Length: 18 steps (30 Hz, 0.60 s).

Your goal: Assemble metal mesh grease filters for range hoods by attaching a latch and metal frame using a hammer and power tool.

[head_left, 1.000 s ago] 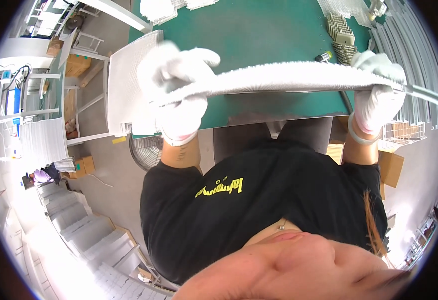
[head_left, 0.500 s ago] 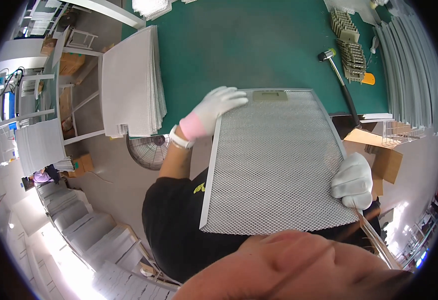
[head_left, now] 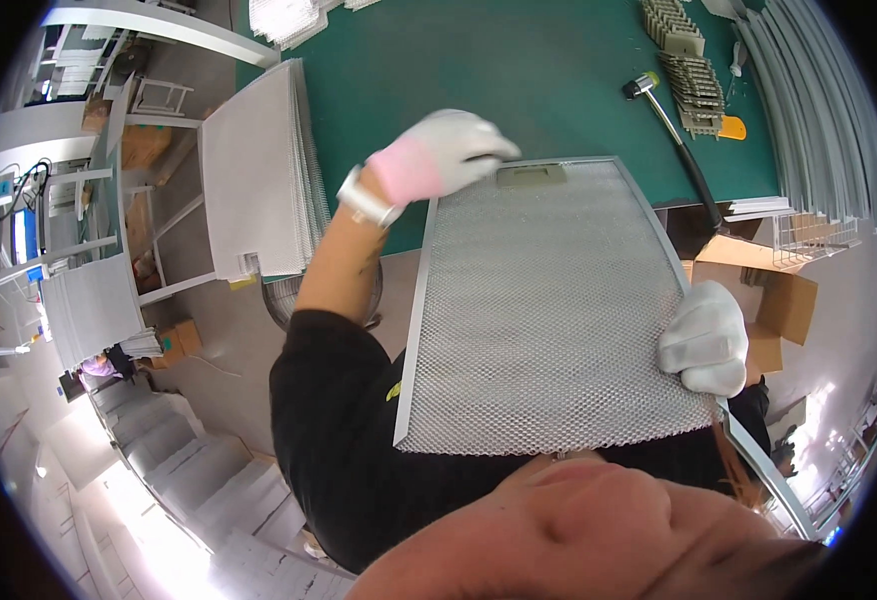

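Note:
A silvery metal mesh filter (head_left: 549,310) lies tilted between the bench edge and my body. Pale frame strips edge its left, far and right sides; the near edge is bare mesh. A small beige handle plate (head_left: 532,176) sits at the far edge. My right hand (head_left: 707,340), in a white glove, is closed round the filter's right edge. Below that hand a metal strip (head_left: 769,472) slants away from the mesh. Over the far left corner hovers my gloved left hand (head_left: 449,150), fingers bent and a gap showing by the thumb, with nothing visible in it.
On the green bench (head_left: 489,80) lies a black-handled mallet (head_left: 681,150), beside a row of beige plates (head_left: 692,92) and an orange-handled tool (head_left: 733,127). Stacked mesh sheets (head_left: 259,170) stand left, grey strips (head_left: 819,110) right. Below right is an open cardboard box (head_left: 784,305).
My left hand has lifted off the filter's far left corner and moved slightly right and away, its fingers now bent. My right hand keeps its grip on the right edge.

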Available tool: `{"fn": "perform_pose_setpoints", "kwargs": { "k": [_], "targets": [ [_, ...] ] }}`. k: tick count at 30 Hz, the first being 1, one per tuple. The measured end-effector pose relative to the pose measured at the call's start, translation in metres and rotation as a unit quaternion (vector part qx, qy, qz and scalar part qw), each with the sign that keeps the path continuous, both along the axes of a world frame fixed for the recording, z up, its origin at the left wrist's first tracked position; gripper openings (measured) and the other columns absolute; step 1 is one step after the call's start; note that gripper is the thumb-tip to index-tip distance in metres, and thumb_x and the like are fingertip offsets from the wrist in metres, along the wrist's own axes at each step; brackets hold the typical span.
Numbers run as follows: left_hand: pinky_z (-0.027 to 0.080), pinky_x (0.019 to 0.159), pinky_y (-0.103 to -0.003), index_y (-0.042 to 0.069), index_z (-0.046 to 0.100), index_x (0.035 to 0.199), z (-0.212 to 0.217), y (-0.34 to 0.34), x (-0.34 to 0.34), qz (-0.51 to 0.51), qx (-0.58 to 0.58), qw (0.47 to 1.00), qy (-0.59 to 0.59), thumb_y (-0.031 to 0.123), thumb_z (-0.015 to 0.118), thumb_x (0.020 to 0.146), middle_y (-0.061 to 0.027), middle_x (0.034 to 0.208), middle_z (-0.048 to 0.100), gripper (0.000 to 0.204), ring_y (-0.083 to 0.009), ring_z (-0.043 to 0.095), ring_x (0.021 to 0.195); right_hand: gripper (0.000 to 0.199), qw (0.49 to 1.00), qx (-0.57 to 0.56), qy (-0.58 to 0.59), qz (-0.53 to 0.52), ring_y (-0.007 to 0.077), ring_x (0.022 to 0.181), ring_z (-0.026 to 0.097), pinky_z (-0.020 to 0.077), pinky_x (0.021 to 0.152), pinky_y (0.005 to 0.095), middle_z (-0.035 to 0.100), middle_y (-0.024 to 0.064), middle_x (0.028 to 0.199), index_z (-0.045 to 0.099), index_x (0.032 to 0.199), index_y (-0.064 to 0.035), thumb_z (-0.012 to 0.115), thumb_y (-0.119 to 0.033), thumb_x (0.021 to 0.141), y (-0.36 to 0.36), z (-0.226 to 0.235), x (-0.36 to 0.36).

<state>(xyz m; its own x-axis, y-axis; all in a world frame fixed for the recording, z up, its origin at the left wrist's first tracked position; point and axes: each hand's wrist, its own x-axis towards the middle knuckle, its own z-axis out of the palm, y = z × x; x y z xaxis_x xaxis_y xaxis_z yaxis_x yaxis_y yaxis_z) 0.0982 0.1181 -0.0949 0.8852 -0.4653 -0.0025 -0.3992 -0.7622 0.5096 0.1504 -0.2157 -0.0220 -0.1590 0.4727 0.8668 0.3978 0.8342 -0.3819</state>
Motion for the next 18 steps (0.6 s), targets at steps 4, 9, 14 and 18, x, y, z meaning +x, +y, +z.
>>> {"fn": "perform_pose_setpoints", "kwargs": {
  "k": [4,9,14,18],
  "targets": [
    [0.053,0.086,-0.039,0.005,0.072,0.11,-0.03,-0.05,0.065,-0.07,0.046,0.993,0.083,0.022,0.062,0.091,-0.0121,0.098,0.071,0.027,-0.0306,0.066,0.099,0.025,0.996,-0.036,-0.009,0.082,0.0085,0.044,0.048,0.0275,0.036,0.0243,0.056,0.0102,0.064,0.035,0.049,-0.0119,0.056,-0.026,0.05,-0.005,-0.017,0.007],
    [0.054,0.082,-0.038,0.008,0.076,0.104,-0.02,-0.078,0.112,-0.118,0.146,0.952,0.242,0.019,0.074,0.078,-0.0085,0.1,0.075,0.028,-0.0251,0.07,0.093,0.024,0.998,-0.058,0.01,-0.029,0.0103,0.045,0.05,0.0293,0.036,0.0254,0.058,0.0096,0.065,0.036,0.049,-0.0123,0.055,-0.026,0.048,-0.016,-0.005,-0.006],
    [0.055,0.078,-0.039,0.008,0.076,0.1,-0.014,-0.093,0.121,-0.126,0.213,0.937,0.249,0.018,0.074,0.072,-0.0084,0.097,0.075,0.03,-0.0262,0.07,0.09,0.024,0.996,-0.063,0.039,-0.04,0.0118,0.044,0.051,0.0297,0.035,0.0268,0.059,0.0097,0.066,0.036,0.049,-0.0117,0.055,-0.026,0.05,-0.011,-0.006,-0.004],
    [0.052,0.093,-0.039,0.005,0.072,0.115,-0.011,-0.04,0.097,-0.106,0.113,0.964,0.214,0.024,0.068,0.087,-0.0127,0.112,0.072,0.034,-0.0277,0.068,0.104,0.035,0.995,0.044,0.085,0.001,0.014,0.043,0.05,0.0292,0.034,0.0264,0.058,0.0106,0.065,0.036,0.05,-0.0107,0.062,-0.02,0.072,0.006,-0.038,-0.003]
  ]
}}
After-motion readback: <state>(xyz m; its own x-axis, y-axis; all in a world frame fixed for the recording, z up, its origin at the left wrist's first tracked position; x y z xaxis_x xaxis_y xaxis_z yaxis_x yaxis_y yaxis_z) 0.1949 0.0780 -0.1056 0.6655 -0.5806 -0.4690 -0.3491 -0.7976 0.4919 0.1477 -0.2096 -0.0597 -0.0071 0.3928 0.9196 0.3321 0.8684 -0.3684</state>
